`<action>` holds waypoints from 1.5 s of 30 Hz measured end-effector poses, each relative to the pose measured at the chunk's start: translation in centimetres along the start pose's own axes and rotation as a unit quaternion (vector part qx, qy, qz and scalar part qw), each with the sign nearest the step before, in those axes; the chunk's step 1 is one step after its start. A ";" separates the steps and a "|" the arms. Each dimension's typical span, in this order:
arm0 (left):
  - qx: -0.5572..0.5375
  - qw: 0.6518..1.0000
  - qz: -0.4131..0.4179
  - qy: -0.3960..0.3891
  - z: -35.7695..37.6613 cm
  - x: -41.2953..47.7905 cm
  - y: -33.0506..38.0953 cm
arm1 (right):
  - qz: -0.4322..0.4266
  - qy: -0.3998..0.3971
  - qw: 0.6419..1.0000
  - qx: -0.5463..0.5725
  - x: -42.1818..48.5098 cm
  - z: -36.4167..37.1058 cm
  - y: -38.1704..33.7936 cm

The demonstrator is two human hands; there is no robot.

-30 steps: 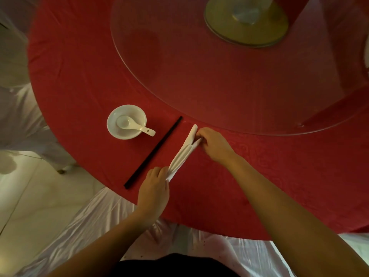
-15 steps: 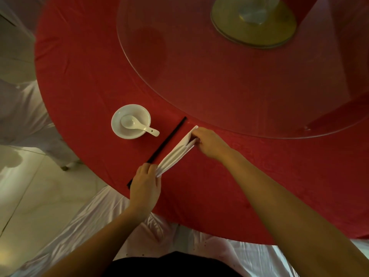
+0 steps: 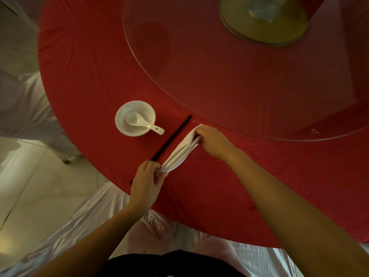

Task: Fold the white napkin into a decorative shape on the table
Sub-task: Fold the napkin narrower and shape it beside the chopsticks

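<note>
Both hands pinch the ends of the pleated napkin

Left hand [image 3: 144, 181] is closed at the near end of the white cloth napkin [image 3: 179, 151], thumb and fingers pinched on the gathered tip. Right hand [image 3: 214, 140] holds the far end, fingers curled over the cloth and pinching it just short of the edge of the round clear glass turntable [image 3: 199, 76]. Between the two hands the napkin is drawn out as a long narrow strip with several lengthwise folds visible, running diagonally from lower left to upper right. Whether it rests on the cloth or is held slightly above it cannot be told.

Thin black stick [image 3: 169, 140], possibly a pair of chopsticks laid together, lies just beside the napkin on its left, roughly parallel to it. Its near end passes behind the left hand close to the table edge.

Further left stands a small round white ceramic bowl [image 3: 123, 116], well apart from the napkin. White ceramic soup spoon [image 3: 139, 120] lies in the bowl, its handle overhanging the rim toward the stick.

All items sit on the round table covered with a red tablecloth [image 3: 83, 66]. Dull gold circular base [image 3: 263, 25] shows at the turntable's centre, at the top of the view.

White satin fabric [image 3: 95, 212] hangs below the table edge, over a pale tiled floor [image 3: 30, 186]
</note>
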State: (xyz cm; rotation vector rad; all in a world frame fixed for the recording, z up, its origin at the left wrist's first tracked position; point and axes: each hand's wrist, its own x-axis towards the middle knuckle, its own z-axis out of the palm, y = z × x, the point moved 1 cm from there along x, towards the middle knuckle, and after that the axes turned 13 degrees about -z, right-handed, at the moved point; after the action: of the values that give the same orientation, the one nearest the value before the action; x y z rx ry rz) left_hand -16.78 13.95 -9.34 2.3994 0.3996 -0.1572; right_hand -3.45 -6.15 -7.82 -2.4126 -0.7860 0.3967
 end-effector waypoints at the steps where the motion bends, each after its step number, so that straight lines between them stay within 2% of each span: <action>1: 0.002 1.000 -0.003 -0.002 0.0 0.0 0.0 | 0.002 0.000 1.000 -0.001 0.0 0.0 0.0; 14: 0.080 0.997 0.010 0.007 0.4 0.5 -0.1 | 0.011 0.001 0.999 -0.039 0.0 0.1 -0.2; 22: 0.092 0.995 0.024 -0.029 -0.9 0.2 0.2 | 0.040 0.004 0.995 -0.094 -0.6 -0.4 -0.7; 29: 0.076 0.992 0.097 0.034 -3.9 1.4 3.4 | 0.058 0.009 0.990 -0.129 -1.7 -1.0 -1.2; 31: 0.077 0.991 0.104 0.025 -3.9 1.4 4.4 | 0.061 -0.001 0.990 -0.124 -2.0 -1.0 -1.4; 34: 0.139 0.986 0.082 -0.041 -2.0 -0.2 4.7 | 0.064 0.001 0.993 -0.100 -2.3 -0.5 -1.9; 36: 0.177 0.980 0.067 -0.052 -0.3 -1.4 4.3 | 0.068 0.020 0.993 -0.092 -2.3 -0.2 -2.1; 40: 0.124 0.992 0.031 -0.007 0.8 -1.1 3.9 | 0.072 0.039 0.992 -0.095 -2.1 -0.1 -2.2; 45: 0.082 0.996 0.015 -0.011 0.6 -0.6 2.9 | 0.037 0.040 0.996 -0.077 -2.1 -0.1 -1.8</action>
State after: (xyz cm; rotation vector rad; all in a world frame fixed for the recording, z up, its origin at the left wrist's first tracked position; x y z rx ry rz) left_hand -16.41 11.28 -7.88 2.5609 0.3526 -0.2105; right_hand -5.80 -6.29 -6.46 -2.5890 -0.7167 0.2740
